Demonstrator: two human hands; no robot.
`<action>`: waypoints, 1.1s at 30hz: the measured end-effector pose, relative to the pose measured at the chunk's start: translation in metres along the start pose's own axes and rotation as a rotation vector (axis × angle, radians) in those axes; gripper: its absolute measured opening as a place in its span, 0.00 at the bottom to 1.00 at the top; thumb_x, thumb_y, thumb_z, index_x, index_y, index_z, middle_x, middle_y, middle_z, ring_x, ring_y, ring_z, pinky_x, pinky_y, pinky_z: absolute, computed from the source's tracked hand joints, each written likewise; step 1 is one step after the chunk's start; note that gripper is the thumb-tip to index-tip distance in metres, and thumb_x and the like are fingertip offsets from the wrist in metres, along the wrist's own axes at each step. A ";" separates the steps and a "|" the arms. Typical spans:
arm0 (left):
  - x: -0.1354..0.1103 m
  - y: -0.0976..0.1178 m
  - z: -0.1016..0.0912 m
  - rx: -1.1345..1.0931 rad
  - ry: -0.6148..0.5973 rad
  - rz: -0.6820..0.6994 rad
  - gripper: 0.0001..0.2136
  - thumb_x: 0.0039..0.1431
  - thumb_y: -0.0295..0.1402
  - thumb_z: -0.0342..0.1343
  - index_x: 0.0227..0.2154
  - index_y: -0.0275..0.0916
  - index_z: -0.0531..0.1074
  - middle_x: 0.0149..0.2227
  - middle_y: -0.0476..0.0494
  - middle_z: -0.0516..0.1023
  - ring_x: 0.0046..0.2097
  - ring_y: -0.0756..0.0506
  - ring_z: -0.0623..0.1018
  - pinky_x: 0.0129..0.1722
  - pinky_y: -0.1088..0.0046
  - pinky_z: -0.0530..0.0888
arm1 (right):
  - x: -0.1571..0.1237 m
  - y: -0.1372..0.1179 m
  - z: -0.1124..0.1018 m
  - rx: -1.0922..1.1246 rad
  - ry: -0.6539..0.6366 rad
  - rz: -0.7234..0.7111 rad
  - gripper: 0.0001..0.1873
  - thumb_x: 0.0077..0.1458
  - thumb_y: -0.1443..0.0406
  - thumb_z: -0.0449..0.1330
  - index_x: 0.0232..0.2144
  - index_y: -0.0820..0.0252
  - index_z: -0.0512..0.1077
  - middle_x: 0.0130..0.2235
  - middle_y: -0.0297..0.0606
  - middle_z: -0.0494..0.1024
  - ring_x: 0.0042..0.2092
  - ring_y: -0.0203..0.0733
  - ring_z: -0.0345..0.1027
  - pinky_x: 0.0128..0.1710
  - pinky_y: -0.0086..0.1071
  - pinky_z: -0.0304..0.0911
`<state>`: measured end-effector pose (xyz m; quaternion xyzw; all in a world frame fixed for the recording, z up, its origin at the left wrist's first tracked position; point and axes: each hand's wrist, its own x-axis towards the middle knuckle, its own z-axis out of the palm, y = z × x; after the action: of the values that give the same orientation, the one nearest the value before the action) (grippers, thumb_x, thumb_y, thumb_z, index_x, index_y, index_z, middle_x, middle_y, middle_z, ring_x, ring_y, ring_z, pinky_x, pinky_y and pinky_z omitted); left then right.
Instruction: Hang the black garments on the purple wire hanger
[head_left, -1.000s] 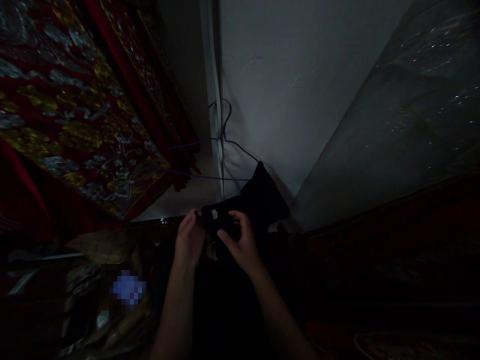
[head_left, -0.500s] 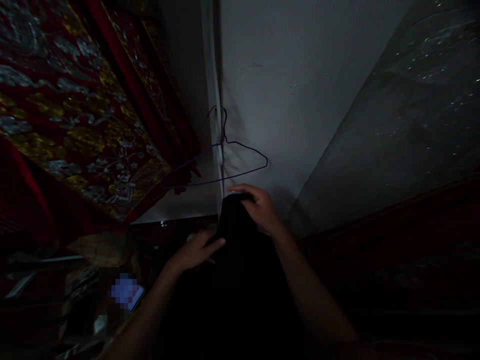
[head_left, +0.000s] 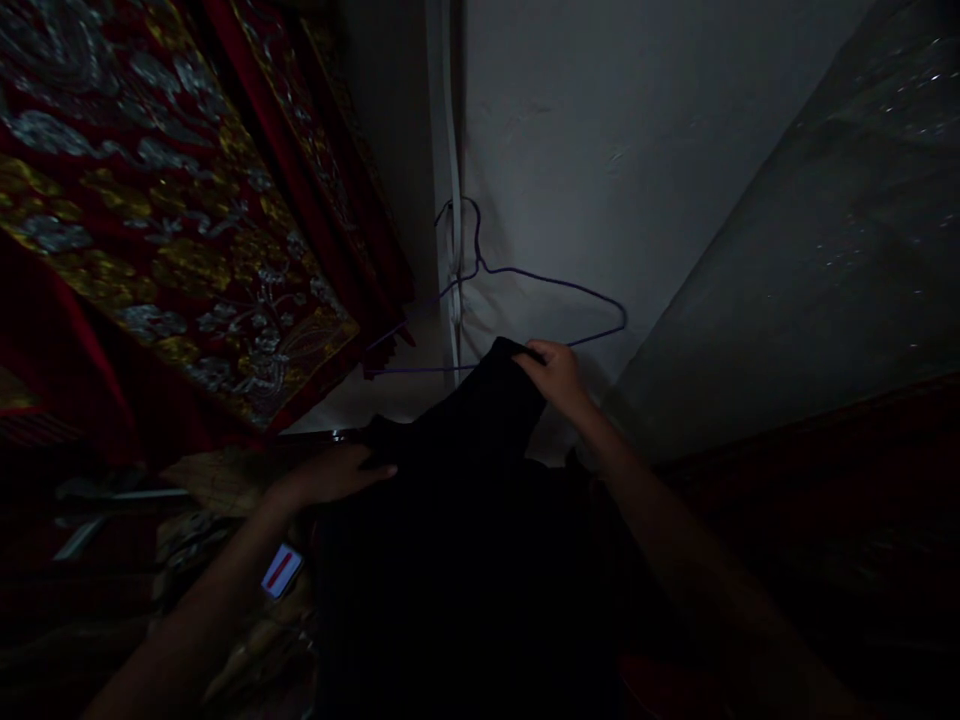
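Note:
A black garment (head_left: 457,520) hangs dark in front of me. My right hand (head_left: 559,375) grips its top corner just under the lower wire of a thin purple wire hanger (head_left: 525,290), which hooks on a white pipe (head_left: 452,200) against the wall. My left hand (head_left: 330,475) holds the garment's left edge lower down, fingers closed over the cloth. The room is very dim, so the garment's shape is hard to make out.
A red cloth with gold and silver embroidery (head_left: 165,200) hangs at the left. A grey sparkly fabric (head_left: 810,240) slopes down the right. Cluttered items, among them a small white and red object (head_left: 281,570), lie at the lower left.
My right hand has lifted the garment's corner up and to the right, close to the hanger. My left hand has slid left along the cloth. The hanger has swung round to the right.

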<state>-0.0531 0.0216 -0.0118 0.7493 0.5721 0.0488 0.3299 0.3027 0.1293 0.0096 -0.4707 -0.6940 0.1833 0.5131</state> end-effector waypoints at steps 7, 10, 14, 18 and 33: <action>0.018 0.022 -0.063 -0.041 0.158 0.130 0.22 0.58 0.54 0.53 0.27 0.39 0.78 0.29 0.47 0.80 0.31 0.44 0.77 0.29 0.73 0.68 | -0.003 -0.016 -0.036 -0.037 0.034 0.028 0.15 0.49 0.57 0.58 0.18 0.58 0.65 0.20 0.29 0.60 0.25 0.35 0.55 0.26 0.30 0.49; 0.027 0.024 -0.078 -0.049 0.014 0.155 0.21 0.57 0.52 0.54 0.23 0.39 0.77 0.25 0.49 0.78 0.28 0.46 0.74 0.28 0.73 0.68 | -0.004 -0.017 -0.039 -0.056 0.029 0.016 0.15 0.49 0.56 0.58 0.17 0.58 0.65 0.20 0.29 0.61 0.25 0.36 0.56 0.26 0.30 0.50; 0.030 0.030 -0.089 -0.107 0.208 0.187 0.15 0.53 0.47 0.58 0.27 0.40 0.80 0.32 0.47 0.82 0.37 0.41 0.78 0.38 0.68 0.74 | -0.007 -0.016 -0.037 -0.028 -0.019 0.029 0.16 0.50 0.56 0.58 0.17 0.58 0.65 0.20 0.30 0.60 0.25 0.36 0.56 0.25 0.30 0.50; 0.028 0.053 -0.100 -0.292 0.508 0.371 0.12 0.54 0.40 0.57 0.34 0.41 0.81 0.51 0.42 0.81 0.53 0.36 0.77 0.54 0.60 0.73 | -0.012 -0.022 -0.022 0.028 -0.043 0.057 0.17 0.50 0.55 0.59 0.17 0.58 0.65 0.20 0.29 0.61 0.25 0.36 0.56 0.25 0.29 0.50; 0.058 0.088 -0.104 0.110 0.688 0.477 0.16 0.67 0.37 0.43 0.46 0.37 0.74 0.40 0.44 0.80 0.41 0.44 0.77 0.46 0.70 0.71 | -0.033 -0.043 -0.047 -0.001 0.256 -0.150 0.24 0.57 0.65 0.57 0.57 0.55 0.69 0.59 0.44 0.72 0.60 0.49 0.66 0.58 0.43 0.63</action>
<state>-0.0079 0.1072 0.0997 0.8172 0.4611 0.3407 0.0587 0.3253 0.0697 0.0421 -0.4371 -0.6562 0.0825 0.6096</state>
